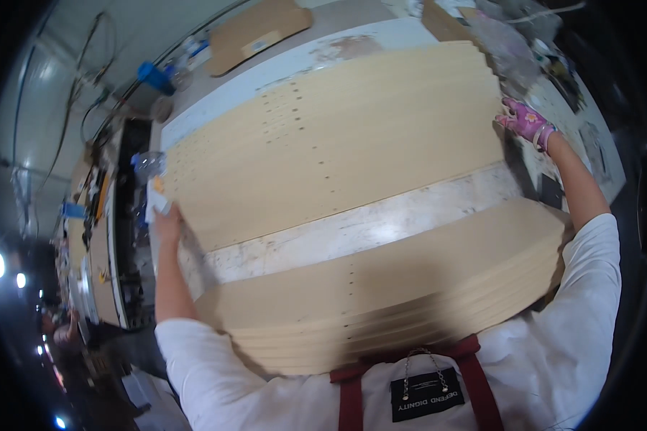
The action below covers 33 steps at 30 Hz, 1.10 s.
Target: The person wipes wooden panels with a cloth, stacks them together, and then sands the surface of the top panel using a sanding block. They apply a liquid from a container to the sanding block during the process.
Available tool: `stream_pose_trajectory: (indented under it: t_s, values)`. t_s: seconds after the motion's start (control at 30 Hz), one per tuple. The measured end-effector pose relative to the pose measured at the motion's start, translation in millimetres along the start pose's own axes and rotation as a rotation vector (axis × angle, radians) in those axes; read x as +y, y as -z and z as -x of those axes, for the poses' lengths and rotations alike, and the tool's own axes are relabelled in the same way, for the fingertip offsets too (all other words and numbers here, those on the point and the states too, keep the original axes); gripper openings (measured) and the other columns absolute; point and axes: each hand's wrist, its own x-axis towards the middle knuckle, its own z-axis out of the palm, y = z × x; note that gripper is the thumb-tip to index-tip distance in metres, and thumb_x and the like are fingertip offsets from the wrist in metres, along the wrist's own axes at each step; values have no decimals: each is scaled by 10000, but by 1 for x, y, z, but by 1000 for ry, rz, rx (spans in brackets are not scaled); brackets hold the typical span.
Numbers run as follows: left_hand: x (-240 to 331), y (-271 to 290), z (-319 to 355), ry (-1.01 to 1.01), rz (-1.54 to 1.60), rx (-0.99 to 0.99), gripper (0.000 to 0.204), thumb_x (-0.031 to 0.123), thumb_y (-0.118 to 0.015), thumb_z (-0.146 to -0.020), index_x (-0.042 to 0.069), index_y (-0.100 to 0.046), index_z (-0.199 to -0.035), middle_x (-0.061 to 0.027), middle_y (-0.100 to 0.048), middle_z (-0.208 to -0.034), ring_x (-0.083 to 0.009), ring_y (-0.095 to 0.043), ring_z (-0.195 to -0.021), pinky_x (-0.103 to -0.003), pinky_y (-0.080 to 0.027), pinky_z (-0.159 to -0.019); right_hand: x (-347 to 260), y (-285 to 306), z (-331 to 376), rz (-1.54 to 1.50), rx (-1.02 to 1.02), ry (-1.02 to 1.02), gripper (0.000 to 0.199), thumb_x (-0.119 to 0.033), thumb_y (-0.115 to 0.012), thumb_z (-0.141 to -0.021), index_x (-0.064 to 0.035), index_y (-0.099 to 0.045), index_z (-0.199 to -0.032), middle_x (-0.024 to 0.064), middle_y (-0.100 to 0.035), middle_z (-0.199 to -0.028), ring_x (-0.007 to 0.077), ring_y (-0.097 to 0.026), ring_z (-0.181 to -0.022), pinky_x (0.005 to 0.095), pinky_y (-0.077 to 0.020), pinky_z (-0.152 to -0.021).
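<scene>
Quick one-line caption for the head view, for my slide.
Both hands, left hand bare, right hand in a pink glove, grip opposite ends of a drilled wooden panel on the workbench.

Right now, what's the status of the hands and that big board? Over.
Left hand grips left end of the far wooden panel. Right hand, pink glove, grips right end. Nearer panel stack lies at the chest. Worktable clutter beyond.

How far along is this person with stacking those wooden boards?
Done: a stack of boards sits near the person. In hand: the left hand and gloved right hand grip the ends of the far board stack. How much remains can't be told.
</scene>
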Motion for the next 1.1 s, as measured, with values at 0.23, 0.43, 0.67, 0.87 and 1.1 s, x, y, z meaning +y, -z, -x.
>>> stream_pose_trajectory:
  t_s: [0.23,0.43,0.67,0.87,1.1]
  values:
    - [99,130,111,-246,297,-711,362,263,-585,-910,-9,-614,-1147,-74,-627,-1056,-159,-564,-987,-289,-436,-845,26,63,126,-459,-288,-342,544,-473,-550,-914,-107,-519,-1315,32,-617,-1066,131,-540,-896,300,-482,-730]
    - [263,156,251,-970,368,-1338,666,240,-731,-790,1,-443,-1341,-175,-507,-1328,-322,-492,-1213,-389,-384,-1025,-9,42,212,-449,67,-238,614,-409,-508,-960,-65,-360,-1447,101,-545,-1263,196,-475,-1202,334,-378,-1006]
    - [262,163,278,-1044,165,-1302,637,314,-686,-830,14,-444,-1336,-219,-477,-1348,-392,-465,-1232,-399,-381,-1031,-9,33,236,-461,128,-249,628,-370,-508,-964,-15,-329,-1450,110,-489,-1374,184,-461,-1264,294,-347,-1053]
    - [257,153,275,-1096,235,-1221,577,315,-662,-838,43,-477,-1312,-180,-496,-1334,-392,-500,-1173,-421,-429,-969,-4,25,228,-613,92,-274,713,-398,-564,-903,-12,-325,-1453,87,-515,-1319,158,-476,-1224,274,-336,-1047]
    - [265,160,278,-1034,169,-1064,471,317,-634,-844,62,-550,-1231,-164,-603,-1171,-360,-585,-1042,-405,-484,-860,10,21,225,-692,128,-196,677,-337,-526,-923,-12,-286,-1467,84,-470,-1366,179,-457,-1252,285,-335,-1055]
